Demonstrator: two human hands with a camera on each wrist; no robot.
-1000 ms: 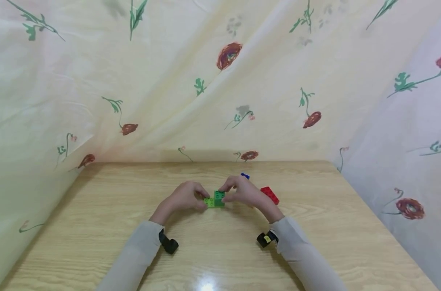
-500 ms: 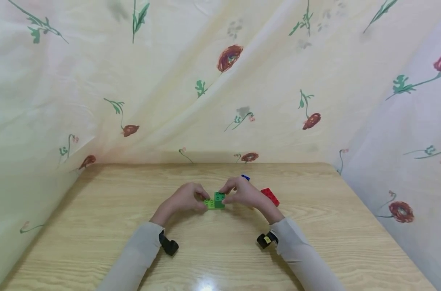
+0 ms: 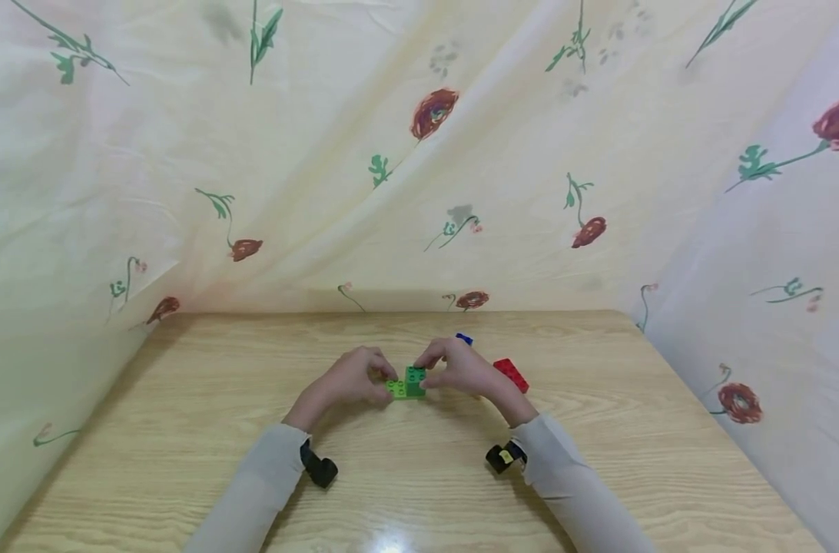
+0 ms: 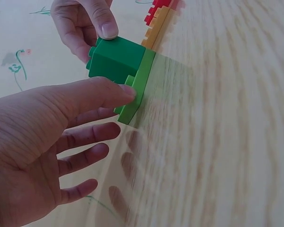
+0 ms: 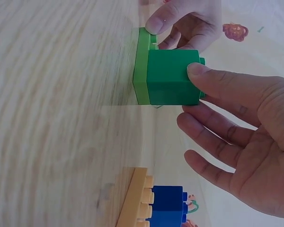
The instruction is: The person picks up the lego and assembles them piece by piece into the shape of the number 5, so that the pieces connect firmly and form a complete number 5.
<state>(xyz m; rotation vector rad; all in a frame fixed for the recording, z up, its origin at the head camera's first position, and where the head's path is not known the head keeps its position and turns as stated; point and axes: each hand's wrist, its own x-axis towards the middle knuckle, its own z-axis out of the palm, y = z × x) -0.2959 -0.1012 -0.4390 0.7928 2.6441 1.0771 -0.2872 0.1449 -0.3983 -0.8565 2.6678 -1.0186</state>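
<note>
Near the middle of the table, a flat light green toy brick [image 3: 396, 389] lies along the tabletop. A taller dark green brick [image 3: 415, 382] sits on its right end, as the right wrist view shows with the dark green brick [image 5: 173, 78] flush against the light green brick [image 5: 142, 71]. My left hand [image 3: 353, 376] pinches the light green brick's free end between thumb and index finger, other fingers spread. From the right, my right hand [image 3: 464, 367] holds the dark green brick near its top, thumb on the near side and fingers behind.
Right of my right hand, a red brick [image 3: 511, 375] lies on the wooden table [image 3: 599, 445]. A blue brick [image 3: 464, 339] shows behind that hand. An orange brick [image 5: 132, 198] stands near the blue one in the right wrist view. A flower-patterned cloth [image 3: 309, 153] hangs beyond the table.
The head view shifts slightly. Both hands keep their places on the two green bricks, which stay together.
</note>
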